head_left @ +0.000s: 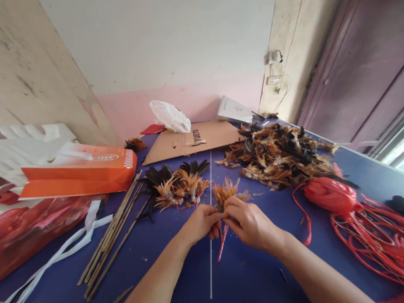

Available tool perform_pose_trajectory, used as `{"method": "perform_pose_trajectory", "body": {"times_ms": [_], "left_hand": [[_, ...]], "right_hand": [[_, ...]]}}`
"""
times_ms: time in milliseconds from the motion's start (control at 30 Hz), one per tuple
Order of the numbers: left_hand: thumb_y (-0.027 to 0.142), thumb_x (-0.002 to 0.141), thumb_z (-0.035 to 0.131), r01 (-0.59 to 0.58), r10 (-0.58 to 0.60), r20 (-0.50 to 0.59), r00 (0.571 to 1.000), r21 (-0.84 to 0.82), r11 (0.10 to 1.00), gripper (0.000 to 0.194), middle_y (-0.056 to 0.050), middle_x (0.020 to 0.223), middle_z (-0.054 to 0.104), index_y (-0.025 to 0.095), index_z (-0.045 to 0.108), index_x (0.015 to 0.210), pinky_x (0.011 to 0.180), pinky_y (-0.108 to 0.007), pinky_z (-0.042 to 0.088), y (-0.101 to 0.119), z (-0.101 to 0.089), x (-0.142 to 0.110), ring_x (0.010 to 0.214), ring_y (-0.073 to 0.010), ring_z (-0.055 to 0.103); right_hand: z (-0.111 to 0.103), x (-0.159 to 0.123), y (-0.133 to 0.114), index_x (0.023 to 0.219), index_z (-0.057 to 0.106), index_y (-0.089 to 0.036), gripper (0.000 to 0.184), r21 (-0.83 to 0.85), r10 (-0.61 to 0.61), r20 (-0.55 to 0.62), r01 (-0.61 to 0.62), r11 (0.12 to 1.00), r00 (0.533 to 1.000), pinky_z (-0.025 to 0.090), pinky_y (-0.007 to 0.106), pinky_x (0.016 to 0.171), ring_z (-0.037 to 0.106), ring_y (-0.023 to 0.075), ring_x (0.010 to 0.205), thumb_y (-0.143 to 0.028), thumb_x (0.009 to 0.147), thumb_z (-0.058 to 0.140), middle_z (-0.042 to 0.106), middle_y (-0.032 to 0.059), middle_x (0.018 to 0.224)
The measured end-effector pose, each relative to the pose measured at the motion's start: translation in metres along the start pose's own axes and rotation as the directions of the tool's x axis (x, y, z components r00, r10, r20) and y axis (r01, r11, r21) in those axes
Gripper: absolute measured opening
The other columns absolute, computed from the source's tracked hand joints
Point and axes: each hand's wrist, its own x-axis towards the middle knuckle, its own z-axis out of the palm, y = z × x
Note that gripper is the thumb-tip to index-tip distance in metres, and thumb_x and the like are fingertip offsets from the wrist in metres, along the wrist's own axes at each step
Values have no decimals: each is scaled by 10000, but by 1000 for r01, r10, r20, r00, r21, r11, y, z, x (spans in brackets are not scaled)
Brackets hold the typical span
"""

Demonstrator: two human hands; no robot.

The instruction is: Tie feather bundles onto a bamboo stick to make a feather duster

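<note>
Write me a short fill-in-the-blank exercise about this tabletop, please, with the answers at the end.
1. The left hand and right hand hold one small bunch of ____.
2. The paper bag at the left is white and ____.
3. The plastic twine at the far right is ____.
4. The thin sticks lie on a table that is mostly ____.

Answers: feathers; orange; red; blue.
</note>
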Motion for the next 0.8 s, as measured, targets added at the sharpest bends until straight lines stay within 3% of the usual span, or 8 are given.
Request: {"method": "perform_pose_trajectory", "body": {"times_ms": [167,267,400,533,667,800], "left_hand": [[297,726,508,51,-59,66,996,114,992,229,52,415,478,159,514,544,330,-171,315,-1,9,-4,319,-68,444],[293,731,502,27,-51,117,992,193,981,186,55,444,483,168,548,601,363,-189,347,0,15,-9,342,-82,459],[329,754,491,-91,46,164,985,277,957,271,44,406,467,187,519,526,412,-205,362,4,16,-17,366,-97,462],[362,766,473,-85,33,214,976,238,967,268,40,448,475,185,540,577,407,-210,376,10,17,-22,382,-104,484],[350,764,488,-92,38,274,961,187,978,239,26,548,510,168,556,625,403,-200,394,12,21,-24,418,-93,506],[325,780,480,-112,69,306,949,125,986,250,13,501,526,153,555,615,393,-190,396,12,23,-25,403,-89,509]], "right_hand": [[2,-2,2,783,563,-151,213,-242,-121,100,142,960,988,369,213,546,491,100,624,-147,866,367,540,62,863],[-1,-3,6,772,586,-162,204,-269,-128,137,161,950,982,356,211,534,497,95,625,-171,859,401,554,61,915],[-6,-2,13,749,617,-189,166,-102,-73,181,92,990,981,362,206,583,532,112,672,-191,829,472,604,27,805],[-10,-2,21,742,650,-203,146,148,52,219,-86,985,974,367,196,590,534,107,623,-182,785,512,627,-11,678],[-14,-2,28,714,659,-184,122,350,138,300,-244,905,944,382,184,560,532,100,585,-193,745,541,625,-24,640],[-15,-1,34,725,659,-158,125,546,151,345,-329,771,926,420,205,623,569,122,656,-247,734,571,644,1,700]]}}
